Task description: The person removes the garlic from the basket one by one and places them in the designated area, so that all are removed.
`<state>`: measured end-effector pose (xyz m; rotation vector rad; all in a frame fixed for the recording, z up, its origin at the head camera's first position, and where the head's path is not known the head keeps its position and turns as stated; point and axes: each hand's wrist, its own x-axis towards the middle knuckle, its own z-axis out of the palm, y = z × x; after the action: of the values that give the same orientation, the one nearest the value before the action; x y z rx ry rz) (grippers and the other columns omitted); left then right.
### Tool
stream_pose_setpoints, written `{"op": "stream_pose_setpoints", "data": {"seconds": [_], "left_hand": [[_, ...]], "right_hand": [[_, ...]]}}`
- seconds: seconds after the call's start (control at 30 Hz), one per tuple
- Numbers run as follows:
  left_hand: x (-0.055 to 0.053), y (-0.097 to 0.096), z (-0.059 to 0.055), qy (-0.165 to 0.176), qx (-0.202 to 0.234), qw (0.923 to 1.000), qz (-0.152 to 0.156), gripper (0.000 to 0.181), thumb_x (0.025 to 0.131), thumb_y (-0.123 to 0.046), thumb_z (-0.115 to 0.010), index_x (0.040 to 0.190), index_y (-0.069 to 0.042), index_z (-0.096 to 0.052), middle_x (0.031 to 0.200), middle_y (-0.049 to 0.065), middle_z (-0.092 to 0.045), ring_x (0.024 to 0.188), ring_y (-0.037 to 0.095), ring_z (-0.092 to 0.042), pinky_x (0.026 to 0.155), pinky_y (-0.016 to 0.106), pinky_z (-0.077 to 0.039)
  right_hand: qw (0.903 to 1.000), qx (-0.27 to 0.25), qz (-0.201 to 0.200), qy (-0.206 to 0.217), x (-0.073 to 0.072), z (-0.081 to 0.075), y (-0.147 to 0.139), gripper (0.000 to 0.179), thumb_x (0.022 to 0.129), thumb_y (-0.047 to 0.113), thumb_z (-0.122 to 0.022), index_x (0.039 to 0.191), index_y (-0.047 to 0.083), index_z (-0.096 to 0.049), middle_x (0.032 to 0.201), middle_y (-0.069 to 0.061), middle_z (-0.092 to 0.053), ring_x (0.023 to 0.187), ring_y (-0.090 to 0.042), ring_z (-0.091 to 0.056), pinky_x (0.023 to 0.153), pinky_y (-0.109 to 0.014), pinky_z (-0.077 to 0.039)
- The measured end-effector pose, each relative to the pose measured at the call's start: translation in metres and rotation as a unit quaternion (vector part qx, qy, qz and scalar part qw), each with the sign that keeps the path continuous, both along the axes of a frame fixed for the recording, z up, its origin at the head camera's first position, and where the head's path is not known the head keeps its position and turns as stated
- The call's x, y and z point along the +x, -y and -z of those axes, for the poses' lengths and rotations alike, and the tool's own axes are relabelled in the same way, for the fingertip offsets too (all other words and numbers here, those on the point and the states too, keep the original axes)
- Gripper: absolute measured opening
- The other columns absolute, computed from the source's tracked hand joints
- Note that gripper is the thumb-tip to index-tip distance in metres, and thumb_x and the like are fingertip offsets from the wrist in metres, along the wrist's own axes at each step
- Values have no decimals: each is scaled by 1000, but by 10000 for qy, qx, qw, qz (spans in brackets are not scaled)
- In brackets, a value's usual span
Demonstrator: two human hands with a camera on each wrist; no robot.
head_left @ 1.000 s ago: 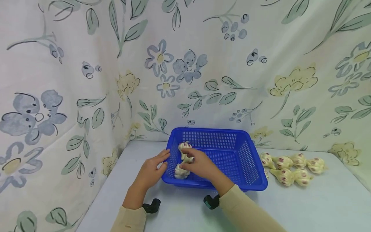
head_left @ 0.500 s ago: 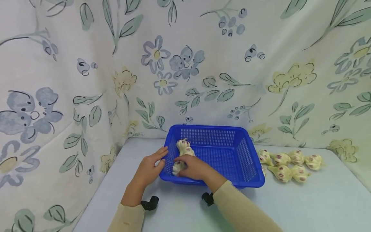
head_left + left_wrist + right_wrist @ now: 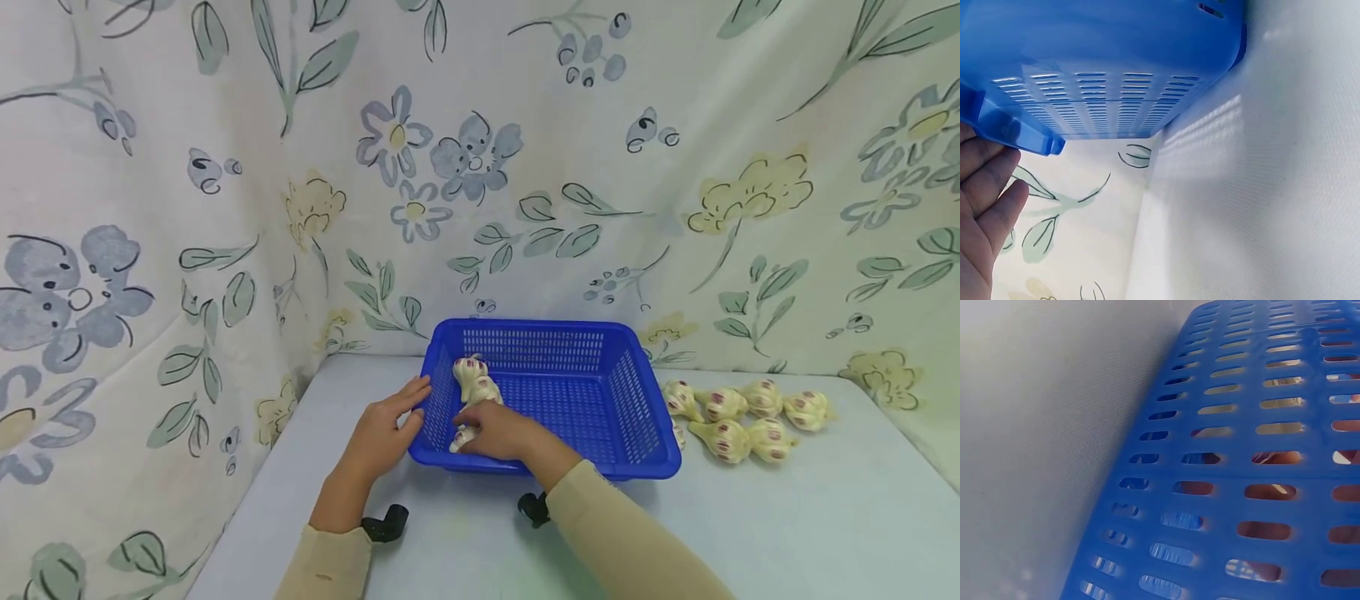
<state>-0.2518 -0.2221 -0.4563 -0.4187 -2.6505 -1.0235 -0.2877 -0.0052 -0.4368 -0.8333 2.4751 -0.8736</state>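
A blue plastic basket (image 3: pixel 577 417) with slotted walls stands on the white table. Inside, at its front left corner, my right hand (image 3: pixel 501 430) reaches down and grips a garlic bulb (image 3: pixel 462 437), which the fingers partly cover. Two more garlic bulbs lie along the left wall behind it, one at the back (image 3: pixel 468 372) and one closer (image 3: pixel 483 390). My left hand (image 3: pixel 384 433) has its fingers extended against the basket's left rim; in the left wrist view those fingers (image 3: pixel 999 172) touch the rim from outside. Only the slotted wall (image 3: pixel 1229 478) shows in the right wrist view, hiding most of the hand.
Several garlic bulbs (image 3: pixel 726 440) lie in a loose group on the table (image 3: pixel 817 517), just right of the basket. A floral curtain (image 3: pixel 525 150) hangs behind and along the left side.
My right hand has lowered a garlic bulb into the front left corner of the basket. The left hand stays at the left rim. The head view has shifted slightly.
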Motion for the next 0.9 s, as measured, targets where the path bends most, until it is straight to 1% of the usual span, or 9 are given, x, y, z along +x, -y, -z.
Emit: {"op": "stream_pose_setpoints", "data": {"seconds": [0.13,0.27,0.33,0.4,0.57,0.67,0.73,0.8,0.9], "left_hand": [[-1,0,-1,-13,-6,10000,-22,40,96,-16,-56,135,-10,-61,145,-4,-52,136,18,-48,108,44,-42],[-1,0,0,-78,-33,10000,-6,40,95,-16,-57,135,-9,-61,144,-3,-53,135,18,-49,108,44,-42],[-1,1,0,-87,-49,10000,4,40,95,-16,-57,134,-9,-61,144,-3,-53,135,18,-49,108,44,-42],[-1,1,0,-76,-43,10000,16,40,96,-16,-57,134,-8,-61,144,-3,-53,135,18,-49,108,44,-42],[-2,0,1,-34,-30,10000,41,40,96,-16,-56,135,-9,-61,145,-4,-52,136,18,-48,108,44,-42],[-2,0,1,-49,-44,10000,52,40,96,-16,-56,135,-8,-61,146,-3,-52,136,18,-48,108,44,-42],[-2,1,1,-101,-49,9999,64,40,96,-16,-57,135,-8,-61,145,-2,-53,135,19,-49,108,45,-42],[-2,1,0,-149,-54,9999,67,40,95,-15,-57,134,-7,-61,144,-2,-53,135,19,-49,108,45,-43],[-1,1,0,-197,-52,9998,76,40,95,-14,-58,134,-7,-62,144,0,-54,134,20,-50,108,45,-43]], "right_hand": [[9999,152,67,3,0,-1,0,36,87,18,-71,122,8,-69,125,-7,-68,120,-28,-61,106,-47,-47],[9997,205,164,-15,1,-1,-1,30,86,14,-71,116,10,-71,117,-6,-70,111,-26,-64,102,-47,-49],[9996,216,193,-41,2,-1,0,29,86,12,-71,115,11,-71,115,-6,-71,109,-25,-65,101,-47,-50],[9996,196,221,-39,2,-2,0,30,86,12,-71,116,13,-70,116,-5,-70,110,-25,-64,101,-48,-49],[9996,204,202,19,0,0,0,39,89,13,-69,127,20,-67,130,-4,-65,125,-27,-57,108,-51,-43],[9998,200,50,-59,-2,1,0,39,90,13,-68,129,20,-67,132,-4,-64,129,-26,-55,110,-49,-42],[9998,132,-57,-139,-3,1,0,37,90,11,-67,127,17,-68,130,-4,-65,127,-25,-56,110,-48,-42],[9998,25,-110,-190,-3,0,0,35,90,9,-66,124,14,-69,127,-6,-66,122,-25,-58,108,-46,-44],[9998,-110,-52,-177,-3,0,1,31,90,8,-66,120,12,-69,121,-7,-67,114,-23,-60,104,-45,-47]]}}
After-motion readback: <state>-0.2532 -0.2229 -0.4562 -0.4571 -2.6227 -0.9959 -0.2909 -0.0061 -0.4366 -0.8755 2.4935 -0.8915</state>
